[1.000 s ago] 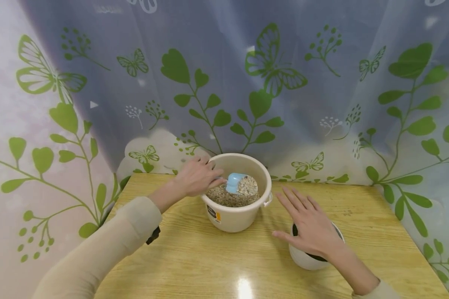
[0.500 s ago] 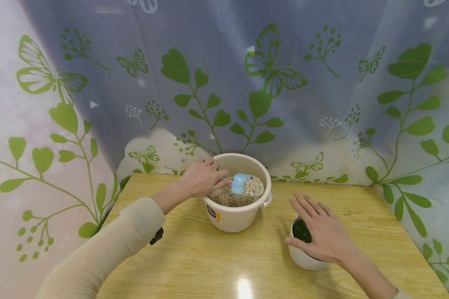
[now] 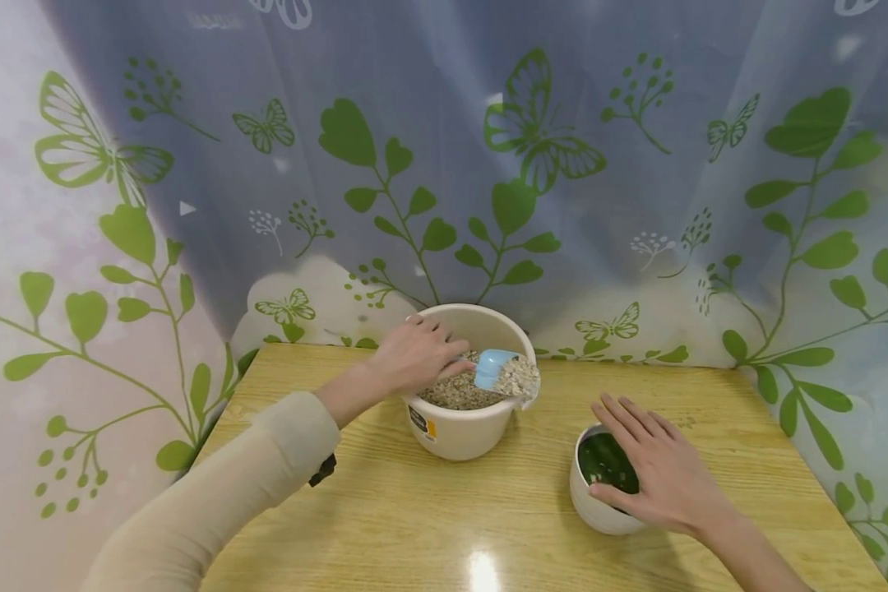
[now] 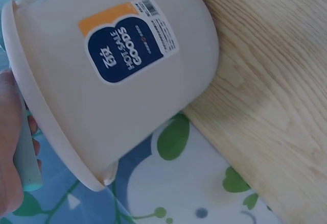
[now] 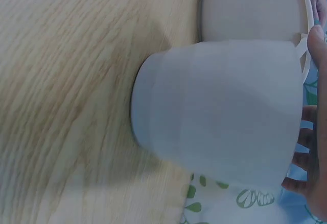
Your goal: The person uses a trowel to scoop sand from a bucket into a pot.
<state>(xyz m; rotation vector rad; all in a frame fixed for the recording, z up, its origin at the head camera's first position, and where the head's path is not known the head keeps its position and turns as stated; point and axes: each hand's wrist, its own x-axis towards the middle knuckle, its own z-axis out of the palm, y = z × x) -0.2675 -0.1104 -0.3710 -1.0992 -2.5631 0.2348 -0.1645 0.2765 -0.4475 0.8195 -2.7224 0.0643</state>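
My left hand [image 3: 420,355] grips the handle [image 4: 28,155] of a light blue scoop [image 3: 492,370]. Heaped with pale grainy bits, the scoop is over the right rim of a cream bucket [image 3: 462,427]. More brownish grainy material [image 3: 455,393] lies inside the bucket. To the right stands a white pot [image 5: 219,106] with something dark green [image 3: 605,460] inside, partly hidden. Above that pot my right hand [image 3: 666,473] is held palm down with its fingers straight, holding nothing; whether it touches the rim I cannot tell.
Both containers stand on a light wooden table [image 3: 414,518]. A patterned curtain [image 3: 444,164] hangs right behind the bucket, and more patterned fabric rises at either side. The bucket's handle joint [image 3: 530,395] sticks out on its right.
The left hand has carried the loaded scoop rightward, from the bucket's middle to above its right rim. My right hand has drifted right and toward me, uncovering more of the white pot's opening.
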